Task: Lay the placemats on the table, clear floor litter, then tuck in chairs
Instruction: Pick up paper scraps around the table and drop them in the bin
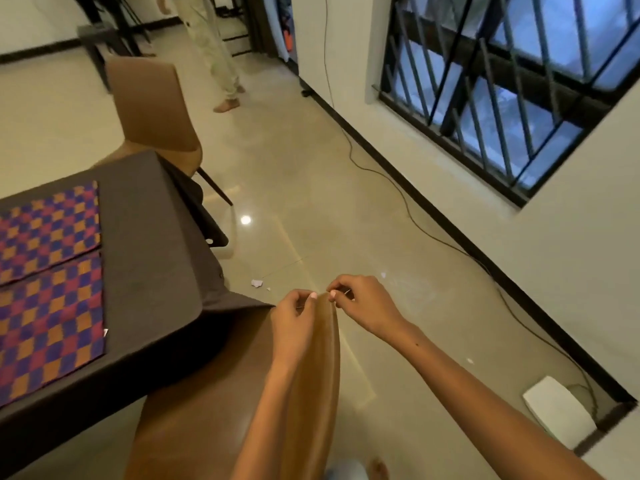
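Two checkered placemats lie side by side on the dark table (pixel 152 237): the far placemat (pixel 48 226) and the near placemat (pixel 48 327). A brown chair (pixel 207 393) stands right below me, its seat partly under the table. My left hand (pixel 294 323) grips the top edge of its backrest (pixel 318 375). My right hand (pixel 363 306) pinches the same top edge from the right. Bits of white paper litter (pixel 257 283) lie on the floor past the table corner. A second brown chair (pixel 156 105) stands at the table's far end.
Another person's legs (pixel 218 53) stand on the far floor. A black cable (pixel 398 188) runs along the wall under a barred window (pixel 502 81). A white box (pixel 557 410) sits on the floor at the right. More small scraps (pixel 382 274) dot the tiles.
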